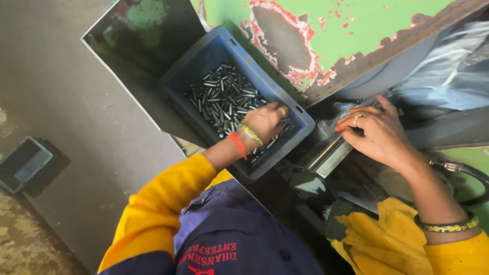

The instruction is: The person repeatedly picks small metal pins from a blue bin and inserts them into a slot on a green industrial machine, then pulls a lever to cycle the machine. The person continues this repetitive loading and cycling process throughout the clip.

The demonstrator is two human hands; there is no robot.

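Worn green-painted machinery [367, 25] with red primer and bare rusty patches fills the background, above a grey concrete floor [56, 86].

Left hand [265, 122] reaches down into a blue rectangular plastic bin [204, 56], its fingers curled closed into the heap of small dark metal pins [224, 97] that covers the bin's bottom; exactly what those fingers pinch is hidden by the hand itself. 1 ring sits on a finger, and an orange band and a yellow-green band [244, 137] circle the wrist, which leads back into a bright yellow sleeve [163, 203]. Most pins lie beyond the fingertips, toward the bin's far corner, with a few under the wrist.

Right hand [379, 135] lies well apart from the left, outside the bin's near corner. It is palm-down with fingers bent, the fingertips pressing on a dull grey metal part of the machine [331, 153]; I cannot tell whether it grips anything. 1 ring shows on a finger, and a green and gold bangle [448, 225] sits further up the forearm beside yellow cloth [387, 239].

Farther from the left hand, a dark flat rectangular device [25, 163] lies on the floor. A dark sheet-metal panel [137, 46] stands behind the bin.
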